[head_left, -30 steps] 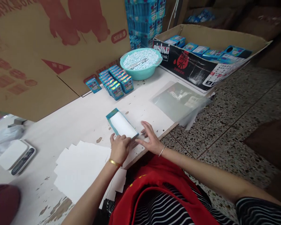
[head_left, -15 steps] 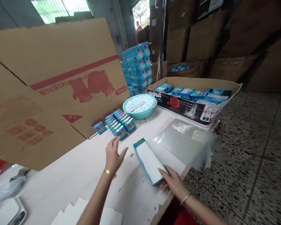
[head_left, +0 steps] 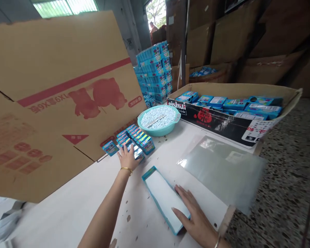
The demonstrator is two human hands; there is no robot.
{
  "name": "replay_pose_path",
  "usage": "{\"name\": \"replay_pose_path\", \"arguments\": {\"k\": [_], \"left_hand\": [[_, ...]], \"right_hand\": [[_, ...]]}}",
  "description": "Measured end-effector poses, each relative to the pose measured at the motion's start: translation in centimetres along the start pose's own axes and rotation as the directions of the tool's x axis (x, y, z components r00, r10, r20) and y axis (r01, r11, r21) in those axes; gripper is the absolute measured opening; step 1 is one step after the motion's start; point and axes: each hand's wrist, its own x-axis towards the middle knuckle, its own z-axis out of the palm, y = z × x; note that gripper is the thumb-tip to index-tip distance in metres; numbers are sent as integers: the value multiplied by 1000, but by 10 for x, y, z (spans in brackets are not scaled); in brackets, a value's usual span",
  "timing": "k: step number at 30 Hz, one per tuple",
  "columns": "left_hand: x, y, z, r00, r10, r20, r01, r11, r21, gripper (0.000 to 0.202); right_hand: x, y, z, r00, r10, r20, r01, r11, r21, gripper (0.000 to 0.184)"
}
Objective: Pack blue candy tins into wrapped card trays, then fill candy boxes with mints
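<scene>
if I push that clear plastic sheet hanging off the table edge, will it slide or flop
The clear plastic sheet looks thin and glossy, so it probably slides easily. Its far corner overhangs the table unsupported, so it likely droops and could slip off.

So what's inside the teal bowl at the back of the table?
The teal bowl is heaped with small pale blue-white pellets, with a metal utensil lying on top. The bowl's bottom is covered.

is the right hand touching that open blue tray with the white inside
Touching. The head view shows the right hand lying flat on the blue tray, palm and fingers over its near end, no gap showing.
</scene>
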Motion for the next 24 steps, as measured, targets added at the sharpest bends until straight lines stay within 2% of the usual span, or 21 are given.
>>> {"name": "replay_pose_path", "arguments": {"k": [2, 5, 9, 11, 13, 15, 17, 18, 20, 22, 24], "left_hand": [[-5, 3, -2, 999, 31, -30, -30, 1000, 3, 83], [1, -1, -10, 999, 34, 8, -34, 998, -52, 95], [5, -18, -23, 996, -69, 52, 82, 947, -309, 100], [-8, -27, -32, 994, -113, -3, 98, 874, -475, 103], [-31, -32, -41, 995, -84, -55, 32, 786, -618, 105], [-59, -30, -51, 1000, 23, -8, -22, 680, -733, 106], [-86, -19, -58, 981, 172, 90, -34, 607, -794, 106], [-97, -10, -59, 964, 239, 119, -54, 609, -791, 107], [-112, 9, -59, 932, 339, 125, -152, 681, -717, 107], [-118, 29, -58, 916, 382, 123, -250, 783, -569, 104], [-119, 45, -55, 915, 376, 145, -289, 864, -412, 100]], "right_hand": [[8, -1, 2, 999, 12, 51, -15, 997, 73, 59], [17, 2, 9, 997, 47, 66, -56, 988, 141, 57], [20, 9, 21, 999, -3, 46, -2, 992, 126, 65], [19, 9, 25, 998, -39, 54, 33, 994, 102, 73], [19, 8, 25, 997, -40, 68, 35, 996, 84, 78], [20, 5, 24, 998, -20, 67, 14, 997, 78, 81], [22, 2, 24, 998, -2, 58, -3, 997, 84, 81], [22, 1, 23, 998, 1, 55, -6, 996, 88, 81], [22, -1, 24, 999, 1, 51, -6, 996, 91, 81], [21, -3, 25, 999, 5, 44, -9, 996, 89, 80], [19, -5, 27, 999, 10, 32, -13, 996, 90, 79]]}}
